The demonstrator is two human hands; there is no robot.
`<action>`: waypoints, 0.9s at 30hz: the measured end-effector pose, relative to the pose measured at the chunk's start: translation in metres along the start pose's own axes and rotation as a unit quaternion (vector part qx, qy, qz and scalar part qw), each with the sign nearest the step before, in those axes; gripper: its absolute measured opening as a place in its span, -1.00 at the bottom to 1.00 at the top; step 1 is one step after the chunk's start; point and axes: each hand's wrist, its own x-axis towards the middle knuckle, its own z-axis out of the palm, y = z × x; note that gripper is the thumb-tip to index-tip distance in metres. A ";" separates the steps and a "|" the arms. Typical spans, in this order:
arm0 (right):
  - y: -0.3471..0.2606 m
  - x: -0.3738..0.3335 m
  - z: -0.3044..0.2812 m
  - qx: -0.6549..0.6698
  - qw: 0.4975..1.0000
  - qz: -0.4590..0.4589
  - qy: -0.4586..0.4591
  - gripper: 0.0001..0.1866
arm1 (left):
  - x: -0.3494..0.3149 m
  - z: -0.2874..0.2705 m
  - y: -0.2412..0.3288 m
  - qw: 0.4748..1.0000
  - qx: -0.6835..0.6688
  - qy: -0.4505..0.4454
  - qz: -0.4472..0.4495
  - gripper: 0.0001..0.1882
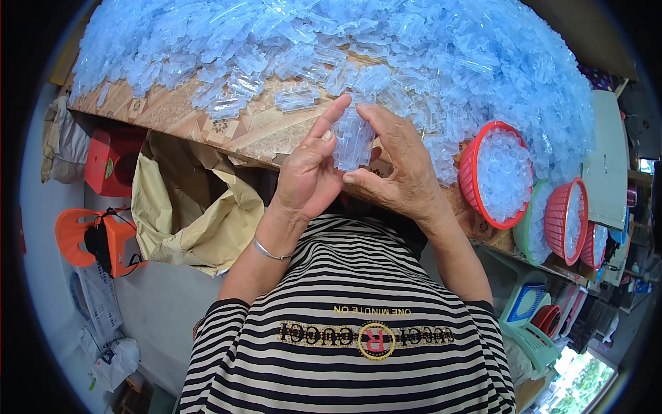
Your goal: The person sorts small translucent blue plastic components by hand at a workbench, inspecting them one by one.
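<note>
A bundle of clear plastic pieces (353,143), lined up side by side, is between my two hands above the table's near edge. My left hand (307,165) closes on the bundle's left side, its fingers partly hidden behind it. On the other side, my right hand (401,155) pinches the bundle, index finger at the top and thumb at the lower corner. Just beyond lies a small loose clear piece (296,97) on the wood-patterned table (165,110). A large heap of similar clear, bluish-looking pieces (441,48) covers the far side.
To the right stands a red basket (463,172) full of small clear round parts, with another red basket (552,228) beyond it. A tan sack (162,228) gapes below the table's left edge, near a red container (114,162) and an orange stool (74,238).
</note>
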 end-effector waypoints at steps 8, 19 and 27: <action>0.004 -0.002 -0.004 -0.016 0.999 0.027 0.030 -0.17 | 0.003 -0.011 0.003 1.000 0.002 0.018 0.019 -0.37; 0.035 0.024 -0.008 -0.091 0.976 0.158 0.120 -0.31 | 0.003 -0.024 0.009 0.999 0.020 0.025 0.023 -0.40; 0.088 0.041 -0.116 -0.398 0.892 0.193 0.092 -0.76 | 0.003 -0.027 0.010 0.999 0.014 0.026 0.027 -0.39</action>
